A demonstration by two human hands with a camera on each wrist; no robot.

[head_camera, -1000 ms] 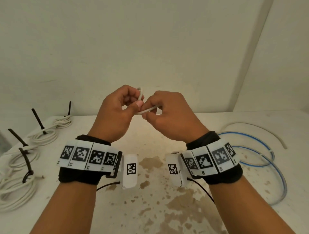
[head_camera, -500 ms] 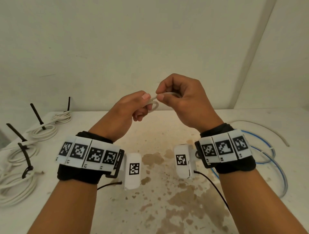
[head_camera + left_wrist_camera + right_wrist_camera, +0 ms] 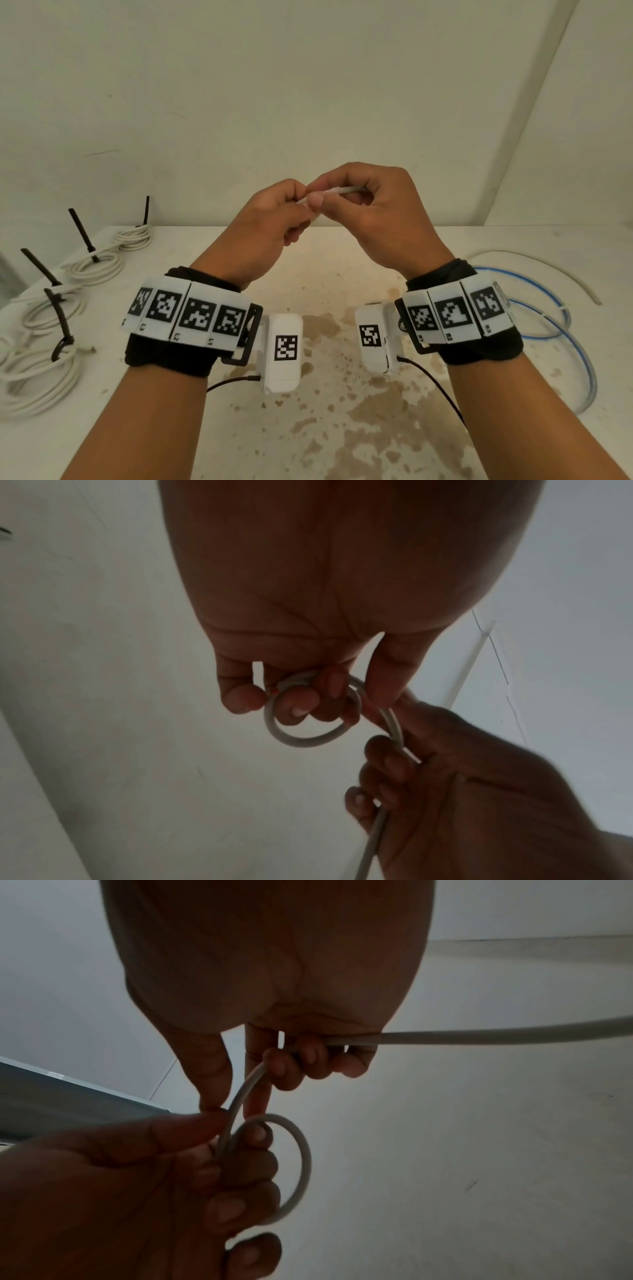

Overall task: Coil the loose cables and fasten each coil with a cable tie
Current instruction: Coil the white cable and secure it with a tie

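Both hands are raised above the table and meet on a white cable [image 3: 342,190]. My left hand [image 3: 274,212] pinches a small loop of the white cable [image 3: 301,739] between thumb and curled fingers; the loop hangs below them. My right hand [image 3: 363,202] grips the same white cable [image 3: 479,1035] just beside the loop, with the cable running through its curled fingers and trailing off to the right. In the right wrist view the loop [image 3: 298,1164] sits round the left fingers.
Several white coils [image 3: 96,265] fastened with black cable ties [image 3: 80,233] lie along the table's left edge. A loose blue cable [image 3: 561,329] and a white cable [image 3: 555,270] lie at the right. The stained tabletop [image 3: 325,394] is below the wrists. A wall stands close behind.
My right hand rose over the left and came back down beside it. A small loop of the cable formed at the left fingers, which keep pinching it.
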